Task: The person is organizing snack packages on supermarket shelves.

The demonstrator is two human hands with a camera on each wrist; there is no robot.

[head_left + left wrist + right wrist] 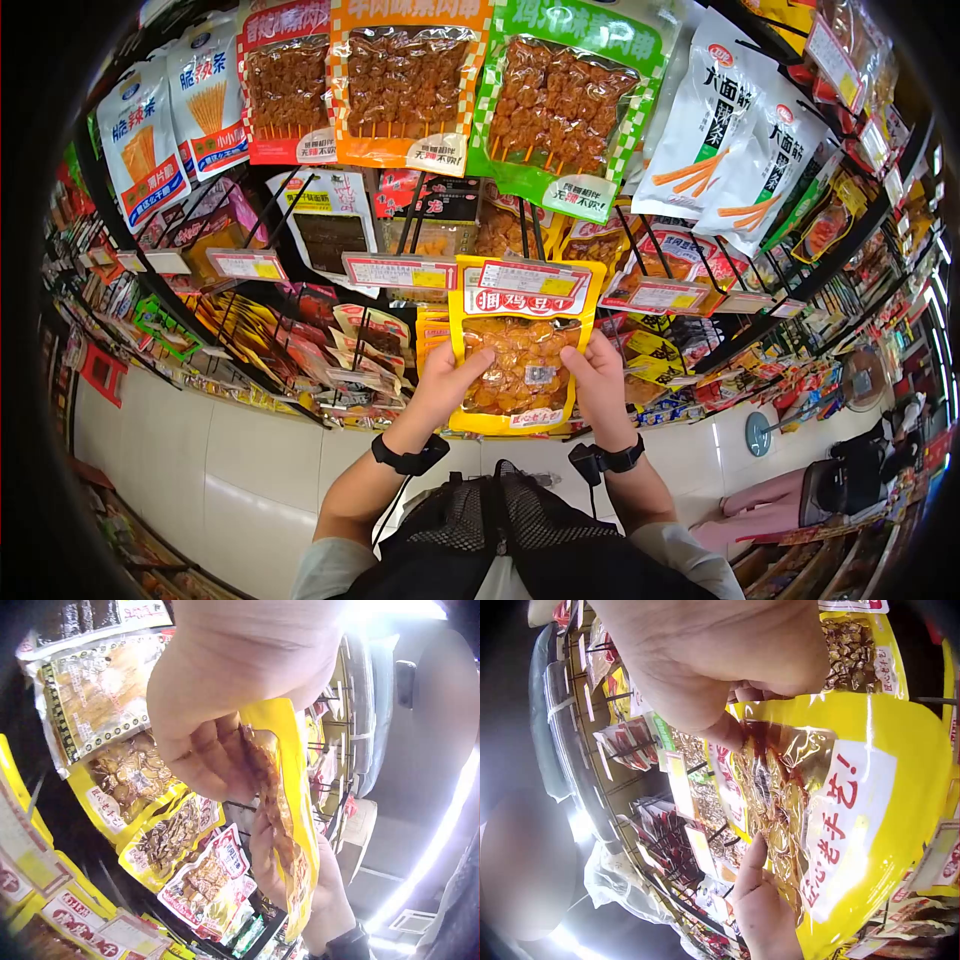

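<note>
left hand (445, 378) and right hand (600, 380) steady the yellow snack packet (520, 352) at its hook (530, 235), each grip pinching a side; sliding it likely calls for level hands.

2 black wrist straps (410, 458), pale grey short sleeves (325, 570), apparently a black mesh vest (480, 520).

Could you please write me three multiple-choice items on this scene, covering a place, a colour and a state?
1. Where is the yellow packet? A on the floor; B between both hands; C in a basket.
2. What colour is the middle packet, between the red packet and green packet? A orange; B blue; C black.
3. The left hand is: A empty; B flat on a shelf; C gripping the yellow packet.
Answers: B, the right hand holds its other side; A, its border is orange; C, fingers curl round the edge.
</note>
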